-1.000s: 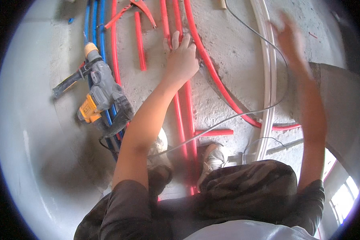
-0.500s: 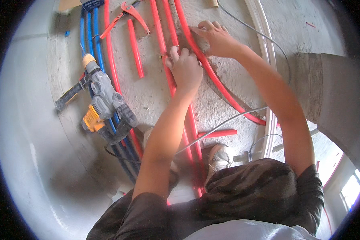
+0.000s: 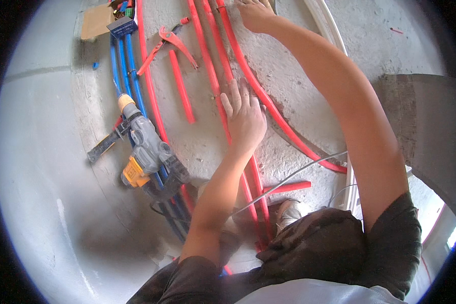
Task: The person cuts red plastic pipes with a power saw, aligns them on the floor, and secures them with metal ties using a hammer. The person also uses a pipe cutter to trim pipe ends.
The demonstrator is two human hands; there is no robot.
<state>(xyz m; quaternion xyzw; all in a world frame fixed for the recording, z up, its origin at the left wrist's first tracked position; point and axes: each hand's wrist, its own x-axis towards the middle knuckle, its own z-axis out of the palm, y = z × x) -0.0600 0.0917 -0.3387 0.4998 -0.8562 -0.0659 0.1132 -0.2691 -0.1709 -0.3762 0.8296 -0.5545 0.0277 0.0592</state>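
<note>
My left hand [image 3: 245, 114] lies with its fingers stretched out over two straight red pipes [image 3: 206, 55] on the floor. It grips nothing. A curved red pipe [image 3: 268, 104] passes just right of its fingertips. My right hand [image 3: 256, 16] reaches far forward to the top edge, beyond the curved pipe. Its fingers are mostly cut off there, so their grip is hidden. Close beside that hand, part of a tan rod-like piece [image 3: 271, 5] shows. A red-handled pipe cutter [image 3: 172, 39] and a short red pipe piece [image 3: 181, 86] rest left of the straight pipes.
At left a grey and yellow rotary hammer drill [image 3: 146, 144] lies across blue pipes [image 3: 124, 66]. An opened cardboard box [image 3: 97, 21] of small parts stands at the far left. A grey cable [image 3: 294, 175] crosses near my shoes [image 3: 290, 212]. White trunking [image 3: 325, 23] runs along the right.
My right hand has left the curved red pipe and moved forward to the top edge. My left hand has flattened its fingers over the straight pipes. The view has shifted, showing more of the box.
</note>
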